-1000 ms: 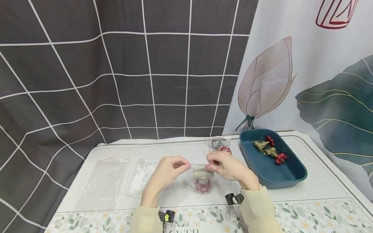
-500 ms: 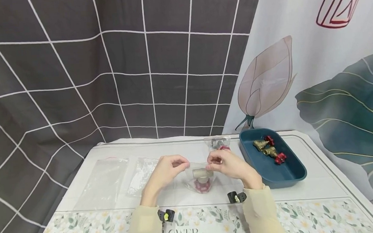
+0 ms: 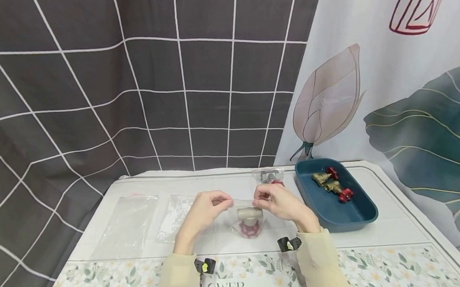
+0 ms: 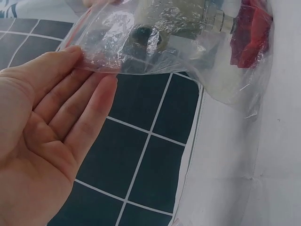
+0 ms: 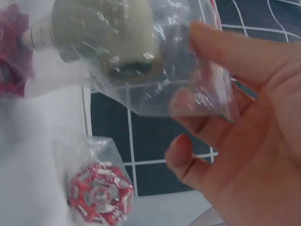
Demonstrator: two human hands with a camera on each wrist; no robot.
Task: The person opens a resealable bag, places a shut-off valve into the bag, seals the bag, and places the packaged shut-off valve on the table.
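Note:
A clear zip bag [image 3: 235, 222] hangs upright between both hands in the head view, its top edge stretched between them. Inside it is a brass valve [image 3: 249, 213], body up, with its red handwheel [image 3: 250, 229] at the bottom. My left hand [image 3: 207, 210] pinches the bag's upper left corner between thumb and fingers. At the upper right, my right hand [image 3: 279, 203] pinches the same edge. In the left wrist view the red zip line runs along the bag's mouth [image 4: 87, 33], near the thumb. The right wrist view has the right thumb and fingers [image 5: 225, 52] on opposite faces of the plastic.
Flat clear bags [image 3: 129, 224] lie at the left on the white tabletop cover. Behind my right hand is another bagged valve [image 3: 271, 176], its red handwheel [image 5: 101, 194] showing. A blue tray [image 3: 353, 217] at the right holds loose brass valves [image 3: 332, 185] with red handwheels.
My right hand moves slightly right along the bag's top edge, then back left, still pinching it. The left hand and the bagged valve stay nearly in place.

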